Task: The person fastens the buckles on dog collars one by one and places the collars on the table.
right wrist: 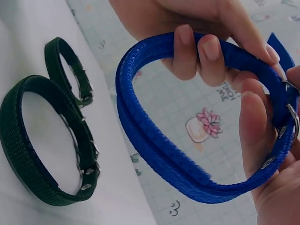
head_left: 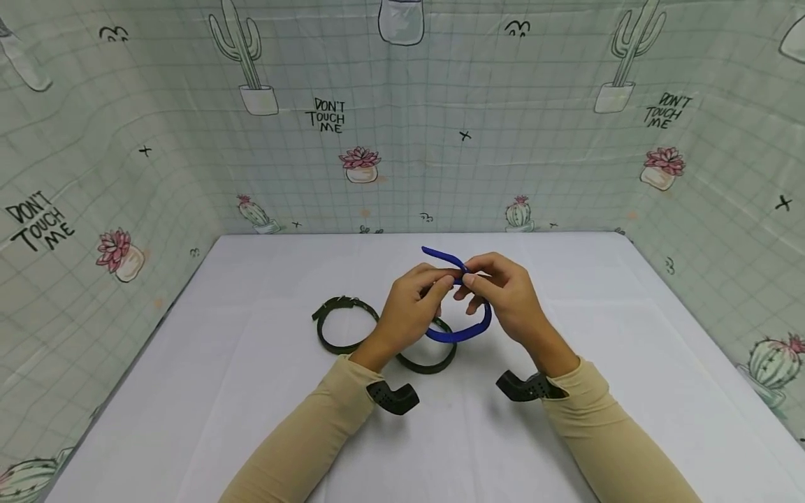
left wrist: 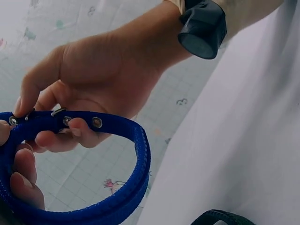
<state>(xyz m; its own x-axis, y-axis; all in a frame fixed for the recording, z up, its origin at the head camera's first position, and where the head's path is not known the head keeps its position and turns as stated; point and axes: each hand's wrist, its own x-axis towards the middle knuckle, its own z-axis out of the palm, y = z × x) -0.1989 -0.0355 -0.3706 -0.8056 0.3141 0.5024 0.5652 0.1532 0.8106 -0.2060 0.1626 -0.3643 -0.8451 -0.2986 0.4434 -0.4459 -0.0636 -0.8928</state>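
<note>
A blue buckled collar (head_left: 462,336) is held up above the table between both hands, bent into a loop. The left hand (head_left: 407,307) pinches the band near its buckle, thumb against fingers. Close beside it, the right hand (head_left: 511,297) pinches the strap at the same overlap. The strap's free end sticks out beyond the fingers. In the right wrist view, a metal buckle (right wrist: 289,87) shows at the edge, partly hidden by fingertips. Metal eyelets (left wrist: 97,122) line the blue band in the left wrist view.
Two dark green buckled collars lie looped on the white table (head_left: 251,391). The left green collar (head_left: 321,331) is partly behind the left wrist; the other green collar (head_left: 429,369) sits below the blue one. Printed cloth (head_left: 415,91) hangs around the table.
</note>
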